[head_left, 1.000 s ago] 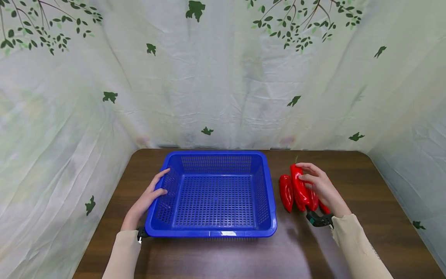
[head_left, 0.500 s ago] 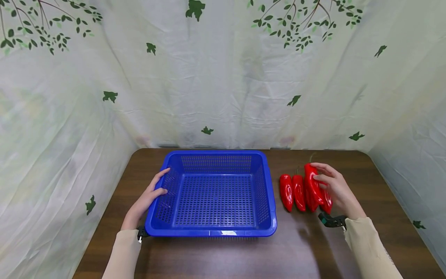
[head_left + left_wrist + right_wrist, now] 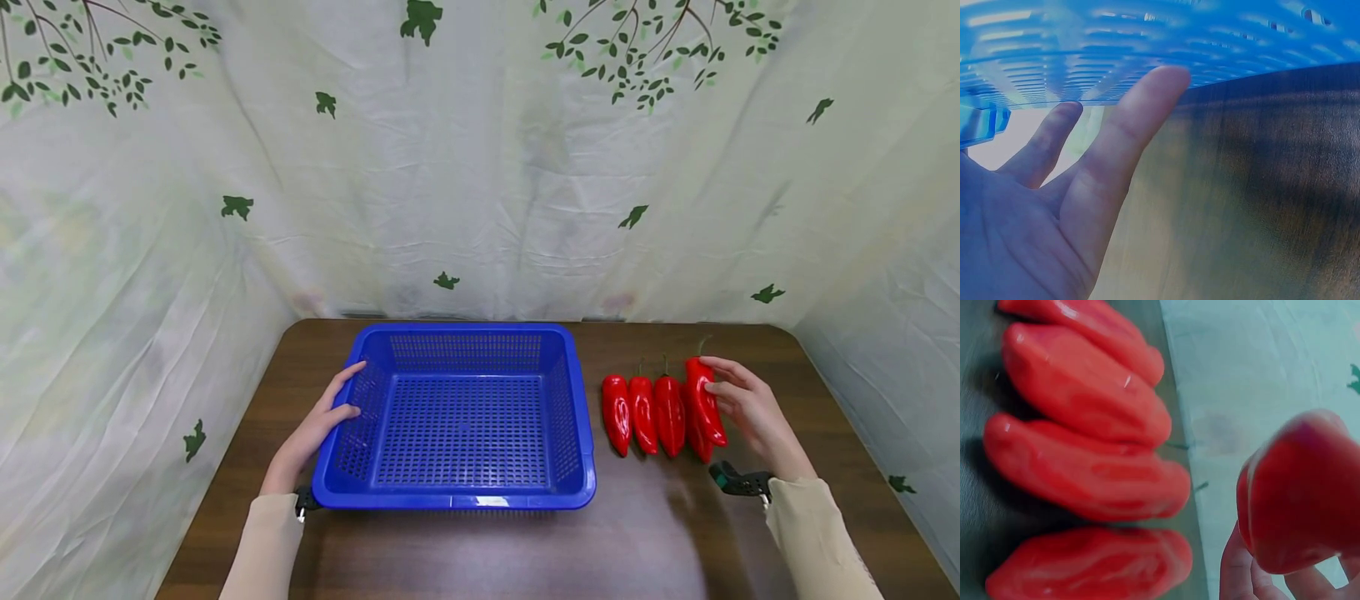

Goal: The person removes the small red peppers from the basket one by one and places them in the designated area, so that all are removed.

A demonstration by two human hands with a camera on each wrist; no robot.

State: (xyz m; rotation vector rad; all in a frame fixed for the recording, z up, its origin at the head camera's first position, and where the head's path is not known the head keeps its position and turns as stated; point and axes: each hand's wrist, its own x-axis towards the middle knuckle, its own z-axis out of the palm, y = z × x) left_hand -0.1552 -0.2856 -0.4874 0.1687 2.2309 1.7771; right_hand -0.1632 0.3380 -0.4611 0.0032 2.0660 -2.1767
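A red chili pepper is pinched between the thumb and fingers of my right hand, above the right end of a row of red peppers. In the right wrist view the held pepper looms close, with fingers below it. The row's leftmost pepper lies beside the basket; the held one partly hides the rightmost pepper. My left hand grips the left rim of a blue plastic basket, thumb and forefinger over it. The left wrist view shows other fingers by its slotted outer wall.
The brown wooden table carries the basket and the row of peppers. A pale curtain with leaf patterns hangs behind and along both sides. A black wrist strap sits on the right wrist.
My right hand has moved to the right along the row with the pepper in its grip, uncovering the middle peppers. The left hand and basket stay where they were.
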